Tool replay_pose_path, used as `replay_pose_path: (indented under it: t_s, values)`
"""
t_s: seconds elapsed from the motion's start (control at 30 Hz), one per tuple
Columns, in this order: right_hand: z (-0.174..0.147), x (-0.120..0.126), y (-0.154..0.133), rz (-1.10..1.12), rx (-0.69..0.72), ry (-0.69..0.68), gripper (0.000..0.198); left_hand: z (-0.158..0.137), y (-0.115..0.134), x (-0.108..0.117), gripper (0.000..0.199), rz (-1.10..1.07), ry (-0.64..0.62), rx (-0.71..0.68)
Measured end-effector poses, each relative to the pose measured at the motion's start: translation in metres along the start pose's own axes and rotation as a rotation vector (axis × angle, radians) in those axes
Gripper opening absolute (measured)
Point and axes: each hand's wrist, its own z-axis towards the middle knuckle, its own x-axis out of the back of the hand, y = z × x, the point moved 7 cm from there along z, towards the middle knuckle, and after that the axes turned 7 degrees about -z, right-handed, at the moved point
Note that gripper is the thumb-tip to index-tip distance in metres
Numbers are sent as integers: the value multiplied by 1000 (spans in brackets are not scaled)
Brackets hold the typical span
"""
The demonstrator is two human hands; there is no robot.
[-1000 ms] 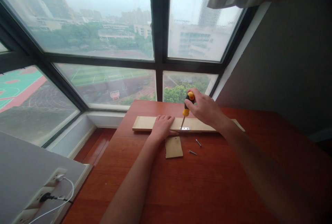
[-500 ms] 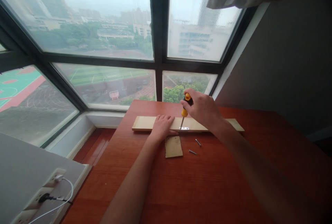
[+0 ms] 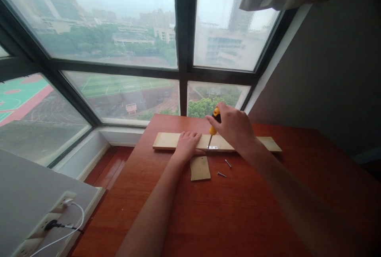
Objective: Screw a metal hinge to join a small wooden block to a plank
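Right hand [image 3: 236, 124] wrapped firmly round the screwdriver [image 3: 212, 130], its black-and-yellow handle half hidden in the curled fingers. The shaft slants down to the left end of a small metal plate [image 3: 213, 147]; whether a screw head sits under that tip is too small to make out. The plate lies at the near edge of the pale board [image 3: 166, 140], on the far part of the red-brown table [image 3: 238, 217], with the right wrist and forearm blocking a stretch of it. Over on the left, the left hand [image 3: 188, 144] lies across the board, covering it there; gripping or merely pressing, I can't tell. Nearer, a small wooden piece [image 3: 200, 168], and right of that two loose screws [image 3: 228, 163]. Both forearms run out of view at the near side. Near left, the wall sockets [image 3: 44, 227], cut off below, hold a white plug [image 3: 68, 202] and a black plug [image 3: 52, 225].
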Motion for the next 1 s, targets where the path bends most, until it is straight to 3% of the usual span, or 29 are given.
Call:
replay_pose_path:
  t_s: [0.7, 1.0]
  values:
    - [1, -7, 12, -68, -98, 8, 43, 0, 2, 1, 72, 3, -3, 4]
    - [17, -5, 18, 12, -34, 1, 41, -1, 0, 0, 69, 0, 2, -17]
